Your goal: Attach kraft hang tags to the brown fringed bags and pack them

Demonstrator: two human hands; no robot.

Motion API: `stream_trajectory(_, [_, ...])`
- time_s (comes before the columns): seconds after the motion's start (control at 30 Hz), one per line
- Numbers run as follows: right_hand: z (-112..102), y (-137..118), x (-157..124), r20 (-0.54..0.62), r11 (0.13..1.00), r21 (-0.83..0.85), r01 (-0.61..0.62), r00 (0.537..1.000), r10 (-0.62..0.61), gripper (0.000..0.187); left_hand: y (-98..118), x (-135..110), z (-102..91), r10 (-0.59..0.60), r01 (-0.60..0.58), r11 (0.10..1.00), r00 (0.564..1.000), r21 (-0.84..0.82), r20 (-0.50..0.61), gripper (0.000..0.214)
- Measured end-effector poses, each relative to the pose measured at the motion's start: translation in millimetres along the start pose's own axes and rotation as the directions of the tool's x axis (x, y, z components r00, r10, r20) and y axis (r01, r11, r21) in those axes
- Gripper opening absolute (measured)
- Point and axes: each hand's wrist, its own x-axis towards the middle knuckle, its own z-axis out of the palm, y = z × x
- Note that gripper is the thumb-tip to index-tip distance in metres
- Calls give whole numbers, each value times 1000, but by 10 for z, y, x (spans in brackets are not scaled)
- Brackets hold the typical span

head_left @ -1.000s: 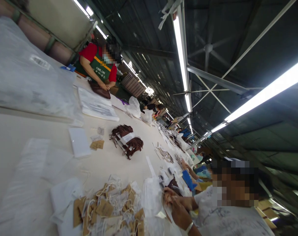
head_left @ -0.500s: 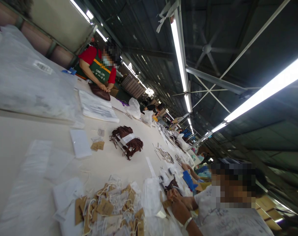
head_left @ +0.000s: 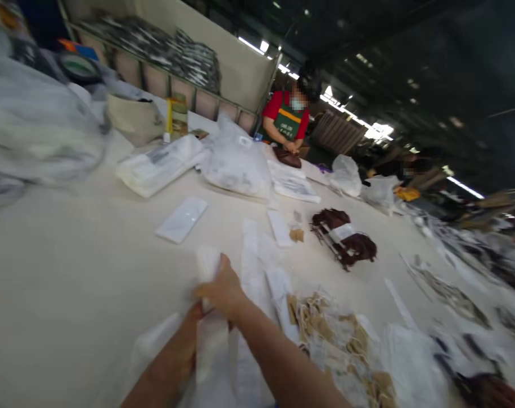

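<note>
My right hand (head_left: 223,289) is closed round a long white strip (head_left: 208,262), perhaps paper or thin plastic, with the thumb pointing up along its edge. Parts of the strip show above and below the fingers. Just below and to the left, my left hand (head_left: 194,326) is against the strip; its fingers are blurred and mostly hidden. More white strips (head_left: 249,272) lie flat to the right of my hands. Beyond my hands rests a flat white packet (head_left: 182,220). A heap of brown tags with white strings (head_left: 325,328) lies to the right of my right forearm.
A dark brown tasselled bundle with a white band (head_left: 344,233) lies on the white table (head_left: 91,255). Filled plastic bags (head_left: 235,161) and a beige container (head_left: 133,119) stand farther back. Across the table, a person in a green apron (head_left: 288,122) handles a brown item.
The view has swung left and down, so my hands and the white strip now show. The co-worker at the right has left the view.
</note>
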Motion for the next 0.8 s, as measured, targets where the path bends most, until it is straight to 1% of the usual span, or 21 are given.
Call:
stream_trajectory(0.03, [106, -78, 27, 29, 999, 41, -9, 1000, 7, 92, 43, -53, -68, -13, 13, 1000, 999, 6, -35, 26])
stream_trajectory(0.07, [143, -123, 33, 50, 996, 94, -12, 999, 8, 93, 74, -89, -89, -20, 20, 1000, 999, 9, -46, 24])
stream_trajectory(0.13, [84, -134, -3, 54, 977, 213, -23, 998, 12, 91, 117, -123, -50, 21, -21, 1000, 1000, 0, -16, 15])
stream_trajectory(0.17, [30, -117, -41, 23, 962, 271, -31, 999, 26, 88, 136, -129, -18, 59, -59, 998, 998, -11, 3, 16])
stream_trajectory(0.23, [-51, -61, -147, -76, 932, 362, -21, 996, 52, 78, 182, -132, 14, 129, -128, 991, 991, -44, 17, 30])
stream_trajectory(0.27, [-59, -27, -208, -114, 918, 397, 2, 992, 47, 70, 210, -127, 6, 145, -144, 988, 989, -63, 6, 34])
stream_trajectory(0.33, [-10, 47, -332, -129, 883, 468, 48, 992, 14, 56, 273, -105, -58, 153, -156, 984, 988, -89, -36, 36])
stream_trajectory(0.4, [95, 113, -442, -78, 834, 550, 44, 997, 0, 51, 337, -74, -147, 166, -174, 979, 983, -103, -83, 35])
stream_trajectory(0.5, [246, 149, -561, 8, 730, 683, -5, 1000, -1, 50, 428, -47, -240, 213, -227, 970, 966, -89, -145, 27])
stream_trajectory(0.57, [294, 124, -616, 78, 648, 761, -44, 997, -25, 51, 495, -66, -249, 237, -250, 966, 958, -70, -161, 23])
stream_trajectory(0.63, [301, 87, -665, 135, 606, 792, -74, 989, -55, 51, 580, -116, -228, 252, -264, 963, 954, -56, -165, 20])
stream_trajectory(0.7, [298, 76, -717, 210, 632, 768, -105, 973, -93, 46, 689, -187, -195, 263, -276, 960, 950, -57, -166, 17])
stream_trajectory(0.73, [304, 86, -748, 254, 665, 738, -120, 961, -108, 42, 752, -224, -182, 269, -284, 957, 948, -66, -172, 14])
stream_trajectory(0.8, [342, 143, -825, 355, 727, 664, -175, 930, -100, 35, 889, -295, -169, 280, -301, 948, 942, -100, -187, 15])
